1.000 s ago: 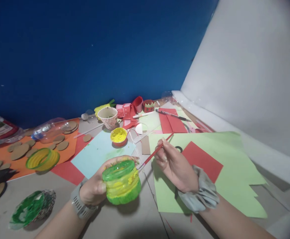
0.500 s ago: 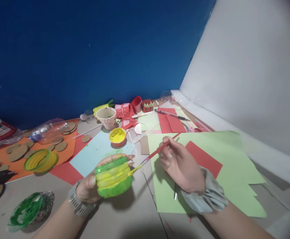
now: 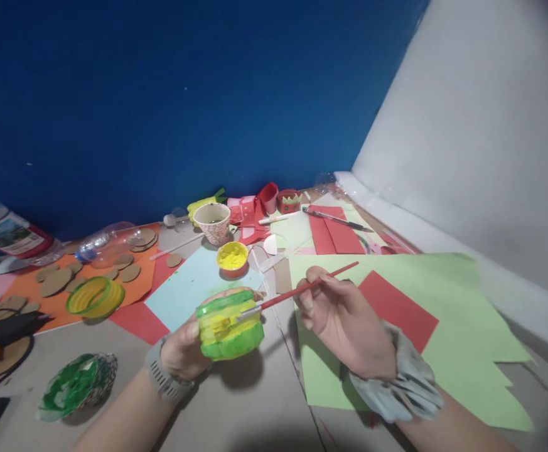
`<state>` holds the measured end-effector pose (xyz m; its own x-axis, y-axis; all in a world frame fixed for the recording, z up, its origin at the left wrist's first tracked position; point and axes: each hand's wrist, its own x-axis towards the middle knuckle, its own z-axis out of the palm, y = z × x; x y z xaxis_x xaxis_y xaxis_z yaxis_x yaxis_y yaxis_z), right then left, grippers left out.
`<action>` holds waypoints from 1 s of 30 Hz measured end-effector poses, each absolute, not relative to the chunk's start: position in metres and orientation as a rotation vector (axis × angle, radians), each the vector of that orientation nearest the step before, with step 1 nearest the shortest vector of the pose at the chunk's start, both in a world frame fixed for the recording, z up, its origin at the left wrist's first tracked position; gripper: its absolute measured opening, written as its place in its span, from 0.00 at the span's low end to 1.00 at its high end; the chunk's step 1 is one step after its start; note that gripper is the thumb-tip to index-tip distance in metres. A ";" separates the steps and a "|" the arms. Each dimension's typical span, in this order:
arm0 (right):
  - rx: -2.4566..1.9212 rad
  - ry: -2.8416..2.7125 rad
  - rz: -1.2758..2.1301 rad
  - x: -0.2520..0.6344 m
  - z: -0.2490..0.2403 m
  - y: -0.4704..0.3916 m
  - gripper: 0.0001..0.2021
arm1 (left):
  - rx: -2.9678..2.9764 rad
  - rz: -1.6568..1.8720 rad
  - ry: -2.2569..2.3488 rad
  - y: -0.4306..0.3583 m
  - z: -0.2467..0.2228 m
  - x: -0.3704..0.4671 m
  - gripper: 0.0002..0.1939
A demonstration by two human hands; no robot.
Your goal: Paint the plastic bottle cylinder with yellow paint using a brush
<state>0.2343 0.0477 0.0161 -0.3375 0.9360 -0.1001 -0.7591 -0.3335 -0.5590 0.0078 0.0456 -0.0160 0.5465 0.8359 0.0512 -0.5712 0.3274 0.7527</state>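
My left hand (image 3: pixel 186 348) is closed around a ribbed plastic piece (image 3: pixel 231 348), painted green at its top and bottom bands and yellow between; it looks like a cut bottle section. Held in a pinch by my right hand (image 3: pixel 344 320) is a red-handled paintbrush (image 3: pixel 297 291). The brush's tip touches the yellow band on the side facing me. Just beyond my left hand stands a small cup of yellow paint (image 3: pixel 233 258). A dish of green paint (image 3: pixel 73 386) sits to the left of my left forearm.
A speckled paper cup (image 3: pixel 212 223) stands behind the yellow paint. To the left lie a yellow ring (image 3: pixel 95 298), cardboard discs (image 3: pixel 57 281) and a clear bottle (image 3: pixel 108 243). Light green paper (image 3: pixel 462 314) with a red sheet (image 3: pixel 403 311) spreads under my right hand. A blue wall rises behind.
The brush has moved left from the piece's right edge onto the middle of its yellow band, its handle now lying flatter. The view has shifted slightly left.
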 end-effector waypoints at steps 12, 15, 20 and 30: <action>-0.523 -0.514 1.831 0.234 0.014 0.049 0.07 | 0.731 0.990 0.360 0.045 -0.008 0.011 0.29; -0.541 -0.523 1.797 0.234 0.014 0.049 0.06 | 0.713 0.997 0.312 0.045 -0.006 0.012 0.27; -0.545 -0.525 1.792 0.237 0.015 0.050 0.07 | 0.710 1.026 0.273 0.046 -0.011 0.010 0.27; -0.539 -0.411 1.827 0.238 0.014 0.049 0.07 | 0.761 0.992 0.344 0.046 -0.009 0.011 0.30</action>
